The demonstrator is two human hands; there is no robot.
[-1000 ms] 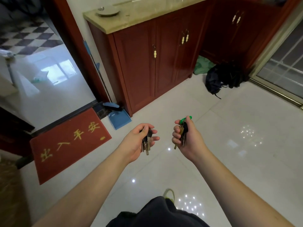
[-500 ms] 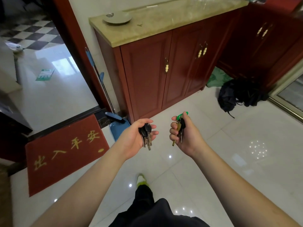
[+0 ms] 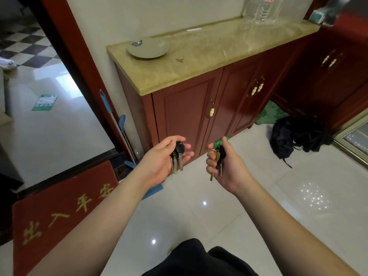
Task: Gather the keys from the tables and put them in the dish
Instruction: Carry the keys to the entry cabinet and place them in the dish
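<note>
- A bunch of black-headed keys [image 3: 176, 158] lies in the left hand [image 3: 163, 159], silver blades hanging down past the palm.
- A second bunch with a green ring [image 3: 218, 156] sits in the right hand [image 3: 227, 166]; one brass key points down below the fist.
- The grey dish [image 3: 148, 49] stands on the stone countertop [image 3: 209, 54] near its left end, well apart from both hands. Something small and glinting lies at its far rim; what it is cannot be told.
- Left hand: palm turned inward, fingers half curled, thumb over the black key heads, loosely cradling the bunch.
- Right hand: clenched into a fist around its bunch, thumb raised by the green ring.
- Both hands hover in front of the red cabinet [image 3: 191, 112], below the countertop edge, near each other but not touching.
- Clear bottles [image 3: 260, 8] stand at the far right end of the countertop.
- On the floor: a red doormat [image 3: 59, 208] at left, a blue dustpan [image 3: 153, 191] under the left forearm, a black bag [image 3: 294, 136] at right.
</note>
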